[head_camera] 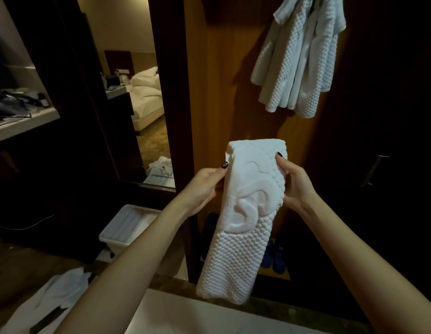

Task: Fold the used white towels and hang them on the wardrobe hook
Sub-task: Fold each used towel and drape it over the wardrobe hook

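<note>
As 2 hands [205,186] [295,184] pinch top, folded white towel [243,237] (waffle-embossed) hangs.

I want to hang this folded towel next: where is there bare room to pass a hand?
Bare wooden panel between the mirror and the hanging towel, above the folded towel. Crowded at top right, where the hanging towel bunches.

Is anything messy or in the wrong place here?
Yes. White cloth lies crumpled on the floor at lower left, and another white heap lies on the carpet farther back. The hanging towel is bunched and lopsided. The folded towel looks neat.
</note>
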The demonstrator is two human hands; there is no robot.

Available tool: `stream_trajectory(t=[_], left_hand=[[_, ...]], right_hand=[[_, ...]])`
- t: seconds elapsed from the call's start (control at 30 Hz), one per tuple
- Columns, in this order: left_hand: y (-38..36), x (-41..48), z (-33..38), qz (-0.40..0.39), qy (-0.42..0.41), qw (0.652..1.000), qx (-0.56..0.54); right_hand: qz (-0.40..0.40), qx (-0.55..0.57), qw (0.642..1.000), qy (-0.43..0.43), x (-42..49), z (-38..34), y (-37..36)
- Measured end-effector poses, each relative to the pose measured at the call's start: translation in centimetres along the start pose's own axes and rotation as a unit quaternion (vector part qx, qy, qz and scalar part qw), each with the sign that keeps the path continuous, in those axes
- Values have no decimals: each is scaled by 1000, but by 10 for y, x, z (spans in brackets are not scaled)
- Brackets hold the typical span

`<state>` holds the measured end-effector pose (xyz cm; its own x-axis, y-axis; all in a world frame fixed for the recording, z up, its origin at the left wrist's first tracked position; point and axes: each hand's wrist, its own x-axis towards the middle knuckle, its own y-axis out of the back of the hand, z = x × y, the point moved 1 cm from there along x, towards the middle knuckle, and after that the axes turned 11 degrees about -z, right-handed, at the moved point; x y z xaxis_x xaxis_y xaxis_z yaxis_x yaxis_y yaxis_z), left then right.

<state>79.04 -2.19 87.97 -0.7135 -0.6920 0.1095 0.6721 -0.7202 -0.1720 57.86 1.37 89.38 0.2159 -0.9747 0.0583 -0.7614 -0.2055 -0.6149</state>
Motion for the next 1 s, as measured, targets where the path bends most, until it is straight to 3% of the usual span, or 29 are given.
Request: stream_trajectory(t=[0.2, 0.37, 0.43, 0.5, 0.6, 0.63, 0.7, 0.8, 0.9, 1.0], left_hand=[[-3, 4, 3, 31, -41, 999, 10], [-15, 11, 13, 41, -81, 994, 57], [-20, 15, 17, 52, -90, 991, 87], [-24, 18, 18, 76, -94, 981, 151], [-25, 23, 16, 131, -96, 970, 181], [-24, 25, 14, 153, -94, 967, 183], [-20, 27, 10, 169, -84, 963, 195], [-15, 29, 6, 158, -76, 956, 234], [-12, 31, 8, 157, -75, 953, 247], [-14, 34, 13, 169, -84, 945, 269]], right_hand=[[33, -131, 990, -47, 3, -9, 9], [54, -115, 990, -66, 5, -14, 22], [77, -175, 979, -74, 5, -14, 25], [135, -313, 939, -52, 6, -13, 23], [251, -556, 786, 98, 0, -13, 13], [241, -584, 760, 151, -6, -11, 4], [184, -614, 747, 177, -15, 1, -9], [145, -651, 734, 130, -21, 15, -16], [97, -656, 744, 79, -21, 18, -20], [98, -687, 714, 93, -19, 29, -26]])
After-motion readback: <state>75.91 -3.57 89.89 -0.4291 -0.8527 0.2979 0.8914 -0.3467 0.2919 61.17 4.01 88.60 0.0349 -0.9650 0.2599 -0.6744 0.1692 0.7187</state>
